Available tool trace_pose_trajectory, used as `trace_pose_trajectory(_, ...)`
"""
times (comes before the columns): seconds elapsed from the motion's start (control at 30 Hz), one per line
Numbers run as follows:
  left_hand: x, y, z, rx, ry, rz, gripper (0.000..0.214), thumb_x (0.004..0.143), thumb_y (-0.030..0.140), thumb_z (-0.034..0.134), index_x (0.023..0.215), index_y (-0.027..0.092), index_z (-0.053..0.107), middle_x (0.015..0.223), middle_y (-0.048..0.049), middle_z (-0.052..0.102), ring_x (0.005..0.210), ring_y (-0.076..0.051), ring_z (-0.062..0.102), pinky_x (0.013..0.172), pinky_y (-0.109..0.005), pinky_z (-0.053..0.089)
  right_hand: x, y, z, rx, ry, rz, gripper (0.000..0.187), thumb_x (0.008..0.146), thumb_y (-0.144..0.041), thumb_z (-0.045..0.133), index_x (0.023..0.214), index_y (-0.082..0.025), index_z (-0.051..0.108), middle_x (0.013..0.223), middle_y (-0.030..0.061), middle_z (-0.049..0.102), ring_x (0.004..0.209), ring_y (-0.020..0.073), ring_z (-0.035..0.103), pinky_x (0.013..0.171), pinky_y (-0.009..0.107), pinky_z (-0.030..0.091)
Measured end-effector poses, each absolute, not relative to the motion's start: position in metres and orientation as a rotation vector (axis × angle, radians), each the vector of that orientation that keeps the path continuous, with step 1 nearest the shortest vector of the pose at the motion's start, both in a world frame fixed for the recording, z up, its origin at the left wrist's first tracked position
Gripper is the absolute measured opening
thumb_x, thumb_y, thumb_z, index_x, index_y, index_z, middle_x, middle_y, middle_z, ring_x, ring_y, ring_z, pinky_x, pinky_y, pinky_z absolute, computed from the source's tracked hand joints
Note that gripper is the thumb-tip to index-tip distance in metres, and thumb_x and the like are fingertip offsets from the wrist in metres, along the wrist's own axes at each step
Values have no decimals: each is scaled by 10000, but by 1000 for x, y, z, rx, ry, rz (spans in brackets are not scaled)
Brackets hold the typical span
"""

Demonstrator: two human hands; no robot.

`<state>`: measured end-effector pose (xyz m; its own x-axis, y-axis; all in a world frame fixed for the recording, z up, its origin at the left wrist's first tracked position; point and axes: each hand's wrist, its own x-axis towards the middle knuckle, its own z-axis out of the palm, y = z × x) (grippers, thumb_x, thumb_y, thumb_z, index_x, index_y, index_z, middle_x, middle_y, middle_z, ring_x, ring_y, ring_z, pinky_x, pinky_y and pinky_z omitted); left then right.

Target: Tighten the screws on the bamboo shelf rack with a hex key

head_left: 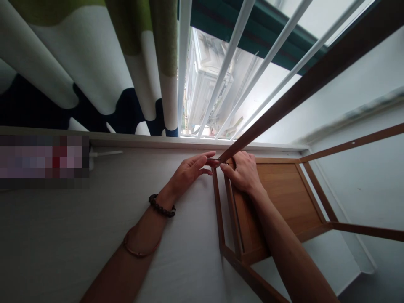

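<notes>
A wooden frame piece of furniture [284, 198], with thin brown legs and a flat wooden panel, lies upturned against a white surface. My left hand [189, 172] pinches something small and thin at the corner joint where one long leg [315, 75] meets the frame. My right hand [243, 172] rests on the same corner with fingers curled against the wood. The fingertips of both hands nearly touch at the joint. A dark bead bracelet [161, 206] circles my left wrist.
A white ledge [158, 141] runs across under a window with white bars [227, 67]. A patterned green, white and navy curtain [94, 63] hangs at the left. A white wall [356, 126] stands to the right. A blurred patch [44, 162] covers the left edge.
</notes>
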<state>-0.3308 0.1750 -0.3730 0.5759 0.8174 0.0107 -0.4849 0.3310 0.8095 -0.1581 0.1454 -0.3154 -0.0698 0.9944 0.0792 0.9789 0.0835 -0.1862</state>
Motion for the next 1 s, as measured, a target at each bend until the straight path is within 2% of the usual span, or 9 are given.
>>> trace_pose_trajectory(0.13, -333, 177, -380, 777, 478, 893, 209, 783, 340, 582, 827, 148, 651, 862, -55, 650, 825, -174, 586, 685, -291, 458, -159, 146, -316, -2038, -2193, 103, 342, 821, -495, 397, 863, -199, 564, 816, 50, 578, 831, 236, 476, 779, 356, 281)
trace_pose_trajectory(0.23, -332, 179, -385, 697, 452, 885, 217, 750, 349, 619, 746, 135, 653, 808, -45, 648, 772, -154, 593, 691, -280, 453, -159, 146, -315, -2042, -2207, 98, 343, 824, -494, 393, 866, -197, 561, 818, 52, 579, 827, 235, 473, 775, 355, 278)
trace_pose_trajectory(0.53, -337, 182, -387, 521, 482, 863, 109, 698, 223, 675, 762, 135, 681, 848, -50, 681, 790, -136, 610, 762, -269, 445, -160, 146, -314, -2000, -2168, 119, 305, 801, -473, 435, 845, -205, 572, 799, 47, 581, 817, 232, 473, 782, 352, 277)
trace_pose_trajectory(0.67, -336, 179, -386, 532, 543, 924, 95, 673, 205, 697, 745, 145, 684, 803, -39, 676, 785, -129, 600, 780, -280, 442, -159, 146, -314, -1997, -2138, 137, 307, 778, -488, 456, 816, -209, 579, 761, 35, 574, 800, 225, 477, 782, 351, 280)
trace_pose_trajectory(1.0, -328, 174, -394, 750, 783, 1142, 224, 624, 276, 722, 818, 166, 690, 583, 29, 550, 525, -61, 460, 543, -219, 382, -160, 147, -313, -1988, -2142, 151, 279, 775, -462, 467, 822, -211, 578, 786, 31, 583, 806, 220, 485, 784, 341, 283)
